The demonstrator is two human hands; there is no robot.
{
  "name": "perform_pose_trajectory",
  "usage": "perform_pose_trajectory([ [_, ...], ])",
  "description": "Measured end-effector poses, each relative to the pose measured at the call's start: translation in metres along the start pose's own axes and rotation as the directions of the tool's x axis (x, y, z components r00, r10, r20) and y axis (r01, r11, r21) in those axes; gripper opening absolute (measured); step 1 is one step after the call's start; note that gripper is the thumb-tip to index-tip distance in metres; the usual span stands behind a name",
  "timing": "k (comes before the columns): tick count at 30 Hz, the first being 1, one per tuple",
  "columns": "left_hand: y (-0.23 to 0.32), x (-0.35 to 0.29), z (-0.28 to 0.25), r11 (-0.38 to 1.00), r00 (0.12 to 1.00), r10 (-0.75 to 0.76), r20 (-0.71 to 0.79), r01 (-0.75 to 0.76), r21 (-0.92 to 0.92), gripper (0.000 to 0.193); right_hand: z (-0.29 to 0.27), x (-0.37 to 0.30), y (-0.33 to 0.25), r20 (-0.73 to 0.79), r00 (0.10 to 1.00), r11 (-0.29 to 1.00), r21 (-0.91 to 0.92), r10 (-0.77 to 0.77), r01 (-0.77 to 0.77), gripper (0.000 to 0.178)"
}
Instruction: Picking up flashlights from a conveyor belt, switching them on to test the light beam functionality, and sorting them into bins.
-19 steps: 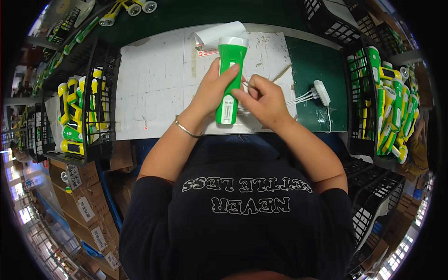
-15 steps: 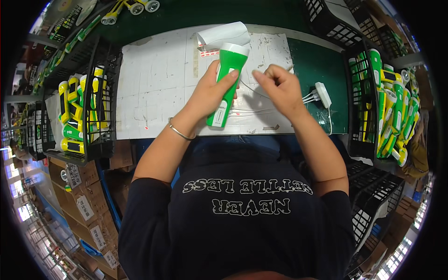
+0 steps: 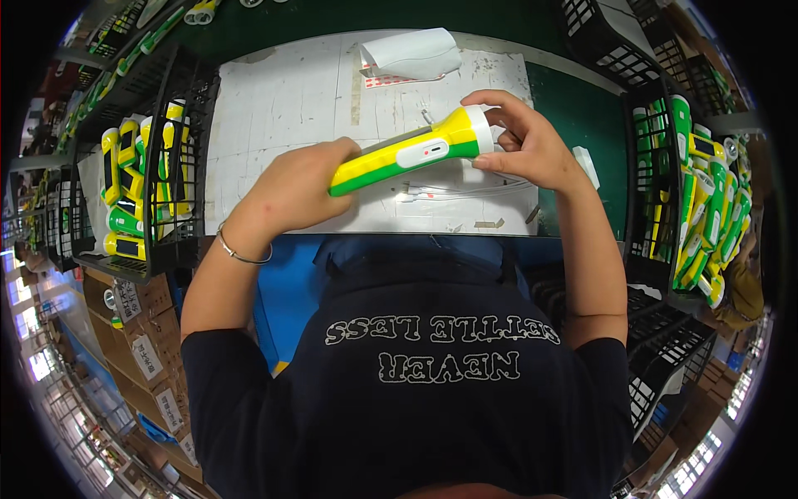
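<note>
While the left hand (image 3: 299,187) is closed round the narrow end of a yellow-and-green flashlight (image 3: 420,152), the right hand (image 3: 536,150) has its thumb and forefinger curved about the white rim at the wide end, holding it there. The flashlight is raised over the near part of a white board (image 3: 274,108), slanting so that its wide end points right and slightly far; its white switch panel faces up. Beyond it, at the far edge of the board, lies a curled white sheet (image 3: 411,54). White cables (image 3: 407,197) run across the board on the near side of the flashlight, and a white adapter (image 3: 586,166) sits just right of the right hand. Black crates filled with similar flashlights flank the board, one left (image 3: 174,249), one right (image 3: 648,266).
</note>
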State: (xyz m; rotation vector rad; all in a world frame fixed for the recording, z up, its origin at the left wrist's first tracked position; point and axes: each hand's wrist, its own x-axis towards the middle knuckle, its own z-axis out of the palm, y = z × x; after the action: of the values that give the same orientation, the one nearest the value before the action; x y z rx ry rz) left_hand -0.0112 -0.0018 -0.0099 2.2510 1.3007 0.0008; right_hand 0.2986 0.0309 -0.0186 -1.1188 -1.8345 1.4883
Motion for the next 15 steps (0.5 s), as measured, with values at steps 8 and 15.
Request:
perform_pose_trajectory([
  [8, -0.002, 0.031, 0.046, 0.713, 0.988, -0.150, -0.047, 0.074, -0.697, 0.064, 0.042, 0.048, 0.044, -0.351, 0.937, 0.849, -0.495, -0.001, -0.185, 0.044],
  [15, -0.007, 0.043, 0.064, 0.702, 0.948, -0.263, -0.180, 0.060, -0.710, 0.066, 0.055, 0.056, 0.055, -0.327, 0.944, 0.881, -0.456, -0.036, -0.124, 0.024],
])
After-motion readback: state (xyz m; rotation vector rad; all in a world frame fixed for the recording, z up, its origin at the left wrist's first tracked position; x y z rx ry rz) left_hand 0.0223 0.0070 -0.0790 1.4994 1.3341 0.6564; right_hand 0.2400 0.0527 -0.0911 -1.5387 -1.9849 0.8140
